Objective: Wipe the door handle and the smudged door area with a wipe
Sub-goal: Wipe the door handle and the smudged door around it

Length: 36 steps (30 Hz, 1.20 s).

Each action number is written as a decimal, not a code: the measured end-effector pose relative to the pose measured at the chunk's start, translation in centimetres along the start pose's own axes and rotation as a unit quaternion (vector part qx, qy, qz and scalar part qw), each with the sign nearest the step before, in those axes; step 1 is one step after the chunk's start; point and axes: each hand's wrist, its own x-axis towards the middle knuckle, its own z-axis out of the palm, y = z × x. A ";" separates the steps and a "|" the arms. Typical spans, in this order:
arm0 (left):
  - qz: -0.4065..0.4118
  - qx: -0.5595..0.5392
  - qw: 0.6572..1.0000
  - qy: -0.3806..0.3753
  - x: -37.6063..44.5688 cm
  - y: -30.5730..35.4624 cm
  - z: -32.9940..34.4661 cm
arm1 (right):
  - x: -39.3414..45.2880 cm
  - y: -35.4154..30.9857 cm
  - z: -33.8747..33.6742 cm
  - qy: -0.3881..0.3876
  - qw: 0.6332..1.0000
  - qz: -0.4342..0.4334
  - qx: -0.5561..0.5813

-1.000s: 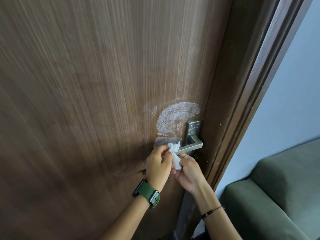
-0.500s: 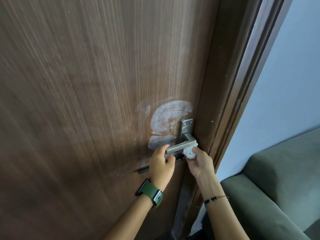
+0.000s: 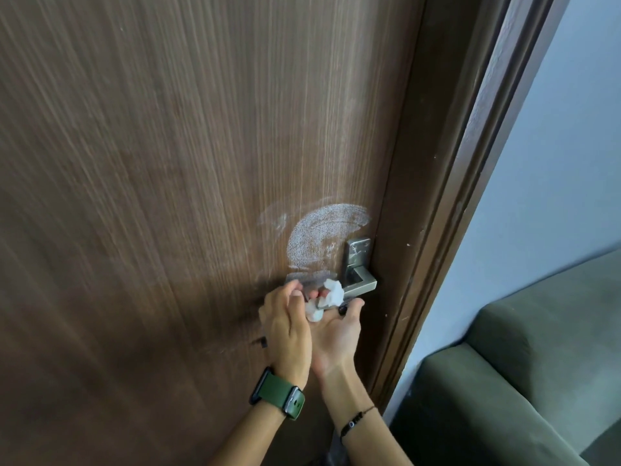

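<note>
I see left hand (image 3: 285,326) and right hand (image 3: 337,326) both pinching crumpled white wipe (image 3: 331,294) at brushed-metal lever handle (image 3: 358,287); advise wrapping lever fully, then white smudge (image 3: 319,237).

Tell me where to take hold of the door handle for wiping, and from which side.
Grip the door handle on its flat horizontal lever, near the free end where the wipe sits. The lever stands off the door, so fingers can likely curl round it from below, as the right hand lies now. Leave the plate end bare.
</note>
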 end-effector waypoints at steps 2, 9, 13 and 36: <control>-0.005 -0.015 1.000 0.000 0.4 -0.1 -0.2 | 0.3 -1.1 0.0 0.012 1.000 -0.008 0.004; 0.010 -0.005 1.000 -0.021 1.0 0.0 0.0 | 0.1 -0.5 0.0 0.004 0.999 -0.043 -0.026; -0.013 -0.028 0.998 -0.062 1.0 0.4 0.4 | -0.5 0.1 -0.5 0.068 0.978 -0.041 -0.194; 0.005 0.040 0.993 -0.114 0.7 0.5 0.8 | -0.5 -2.3 -0.7 0.266 0.849 -0.321 -0.324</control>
